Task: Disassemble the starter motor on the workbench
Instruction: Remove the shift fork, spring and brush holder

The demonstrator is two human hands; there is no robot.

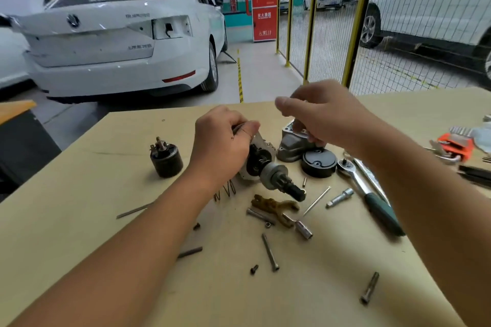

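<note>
Closest to the camera the desk [79, 220] is littered with loose bits: a long bolt [270, 252], a fat bolt [369, 291] off to the right, a small socket [303, 229], and a brownish fork lever [273, 207] just behind them. Then comes the main thing, the starter motor [268, 167], or what's left of it, sitting mid-desk with its long axis running diagonal: the toothed gear end points toward the camera and to the right, tipped down near the desk, while the far end goes up and left into the left hand [225, 141]. That grip is wrapped round the upper housing, fingers curled over the top, holding it steady. The right hand [318, 119] hangs above and to the right of the motor, not touching it, fingers curled, and it looks like it's pinching something small and metallic, but it's too blurry to be sure. So the motor lies down and left of that free hand. Beside the motor sit a grey cover [292, 145] and a black cap [318, 163], a ratchet [372, 194] to the right, a black solenoid [166, 159] out left.
</note>
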